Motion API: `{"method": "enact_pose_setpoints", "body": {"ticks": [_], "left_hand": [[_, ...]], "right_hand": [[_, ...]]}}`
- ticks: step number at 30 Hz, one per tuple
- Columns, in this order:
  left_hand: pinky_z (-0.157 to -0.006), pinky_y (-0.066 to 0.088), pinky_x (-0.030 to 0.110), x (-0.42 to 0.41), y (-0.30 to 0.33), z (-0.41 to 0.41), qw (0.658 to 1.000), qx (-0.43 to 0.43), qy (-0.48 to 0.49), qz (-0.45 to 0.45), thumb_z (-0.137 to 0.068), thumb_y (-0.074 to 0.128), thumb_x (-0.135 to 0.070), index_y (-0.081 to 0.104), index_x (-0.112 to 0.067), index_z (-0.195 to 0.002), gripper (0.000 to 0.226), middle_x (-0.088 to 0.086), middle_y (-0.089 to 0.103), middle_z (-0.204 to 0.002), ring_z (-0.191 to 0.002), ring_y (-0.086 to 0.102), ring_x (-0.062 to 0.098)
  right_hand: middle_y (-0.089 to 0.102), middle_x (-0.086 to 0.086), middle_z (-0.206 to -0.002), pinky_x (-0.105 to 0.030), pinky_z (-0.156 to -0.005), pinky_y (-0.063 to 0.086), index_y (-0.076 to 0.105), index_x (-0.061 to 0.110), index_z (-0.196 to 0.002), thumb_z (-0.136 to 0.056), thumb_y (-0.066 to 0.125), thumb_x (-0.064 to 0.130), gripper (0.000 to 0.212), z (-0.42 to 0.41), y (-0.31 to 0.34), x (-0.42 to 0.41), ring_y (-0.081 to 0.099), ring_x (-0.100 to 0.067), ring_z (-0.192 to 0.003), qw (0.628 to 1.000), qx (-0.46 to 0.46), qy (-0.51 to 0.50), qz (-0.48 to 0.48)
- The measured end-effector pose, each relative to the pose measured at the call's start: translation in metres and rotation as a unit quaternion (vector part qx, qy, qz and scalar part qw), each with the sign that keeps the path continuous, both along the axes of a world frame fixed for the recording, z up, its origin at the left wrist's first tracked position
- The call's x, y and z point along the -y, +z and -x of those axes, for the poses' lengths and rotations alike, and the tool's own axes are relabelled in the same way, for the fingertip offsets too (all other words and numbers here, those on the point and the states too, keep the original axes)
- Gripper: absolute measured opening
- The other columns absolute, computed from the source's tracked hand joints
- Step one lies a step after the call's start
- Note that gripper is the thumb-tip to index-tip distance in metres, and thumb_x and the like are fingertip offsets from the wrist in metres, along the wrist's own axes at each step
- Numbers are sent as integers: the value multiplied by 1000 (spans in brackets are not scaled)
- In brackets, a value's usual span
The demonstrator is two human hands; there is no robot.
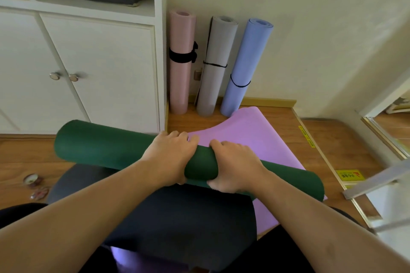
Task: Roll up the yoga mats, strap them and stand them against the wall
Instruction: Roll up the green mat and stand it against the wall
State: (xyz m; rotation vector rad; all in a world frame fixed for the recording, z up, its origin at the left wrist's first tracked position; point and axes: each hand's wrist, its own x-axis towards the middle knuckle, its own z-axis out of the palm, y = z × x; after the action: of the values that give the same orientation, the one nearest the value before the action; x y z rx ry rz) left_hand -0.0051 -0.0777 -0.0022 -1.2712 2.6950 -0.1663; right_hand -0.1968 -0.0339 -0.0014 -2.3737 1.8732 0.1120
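Observation:
A rolled dark green yoga mat (99, 146) lies crosswise in front of me, over a dark navy mat (188, 217) and a flat purple mat (250, 131). My left hand (170, 153) and my right hand (235, 164) both grip the green roll near its middle, fingers curled over its top. Against the far wall stand a pink roll (180, 62) with a wide black strap, a grey roll (215, 66) with a thin black strap and a blue roll (246, 66) with a thin black strap.
A white cabinet (99, 68) with two round knobs stands left of the standing rolls. Small round objects (33, 180) lie on the wooden floor at the left. A metal door track (321, 155) and a yellow sticker (349, 176) are on the right.

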Motion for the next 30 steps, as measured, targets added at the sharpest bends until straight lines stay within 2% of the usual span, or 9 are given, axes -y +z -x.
{"method": "enact_pose_setpoints", "body": {"ticks": [6, 8, 12, 17, 20, 23, 25, 27, 30], "left_hand": [[-71, 59, 33, 13, 24, -15, 987, -50, 73, -135, -58, 86, -62, 56, -33, -109, 66, -12, 63, -90, -80, 61, 10], [-69, 58, 31, 15, 30, -19, 980, -45, 85, -176, -56, 87, -65, 58, -34, -104, 65, -12, 64, -89, -79, 62, 9], [-77, 60, 32, 12, 30, -24, 974, -51, 86, -201, -56, 86, -68, 55, -37, -111, 71, -15, 64, -96, -85, 62, 7], [-98, 49, 37, -1, 10, -25, 1000, 3, 17, -15, -61, 84, -70, 38, -29, -139, 99, -7, 54, -127, -114, 57, 20], [-93, 55, 39, -2, 3, -24, 999, -17, 41, -24, -64, 84, -61, 42, -26, -132, 87, -5, 61, -121, -108, 62, 20], [-77, 60, 36, 5, 8, -32, 991, -50, 87, -86, -59, 83, -65, 48, -31, -116, 75, -11, 63, -103, -89, 63, 14], [-75, 62, 36, 12, 15, -40, 980, -66, 116, -146, -55, 84, -70, 52, -33, -116, 78, -12, 63, -97, -84, 64, 12], [-75, 62, 35, 18, 22, -45, 971, -75, 121, -191, -52, 86, -73, 55, -34, -115, 80, -13, 64, -96, -85, 64, 11], [-77, 61, 34, 18, 26, -47, 964, -73, 115, -230, -52, 88, -71, 57, -35, -115, 79, -14, 64, -98, -87, 64, 9]], "right_hand": [[49, -3, -140, -44, -110, 43, 27, 21, -155, -71, 81, 72, 112, -4, -6, -5, 51, -28, -124, 992, -67, 53, 93], [50, -4, -136, -44, -107, 45, 28, 21, -152, -72, 82, 69, 107, -8, -5, -4, 53, -28, -120, 992, -71, 56, 86], [60, 0, -115, -41, -85, 52, 44, 22, -130, -76, 83, 57, 76, -13, 0, 1, 60, -25, -100, 995, -35, 68, 71], [63, 4, -99, -41, -74, 58, 50, 26, -118, -70, 83, 56, 65, -14, 6, 11, 62, -22, -85, 998, -6, 43, 35], [64, 3, -107, -42, -82, 57, 49, 26, -128, -71, 82, 57, 73, -17, 5, 11, 63, -24, -93, 999, -9, 35, 3], [57, -5, -133, -44, -107, 46, 34, 21, -153, -72, 84, 59, 103, -20, 4, 10, 56, -29, -121, 996, -42, 61, 39], [47, -4, -143, -46, -114, 40, 29, 20, -154, -67, 89, 63, 114, -21, 6, 11, 48, -29, -129, 993, -72, 69, 59], [47, -3, -141, -46, -114, 41, 32, 21, -149, -63, 92, 64, 114, -24, 6, 12, 48, -28, -129, 992, -96, 70, 53], [55, -4, -130, -43, -102, 47, 40, 19, -138, -70, 89, 56, 92, -28, 3, 13, 55, -28, -118, 992, -90, 73, 50]]}}
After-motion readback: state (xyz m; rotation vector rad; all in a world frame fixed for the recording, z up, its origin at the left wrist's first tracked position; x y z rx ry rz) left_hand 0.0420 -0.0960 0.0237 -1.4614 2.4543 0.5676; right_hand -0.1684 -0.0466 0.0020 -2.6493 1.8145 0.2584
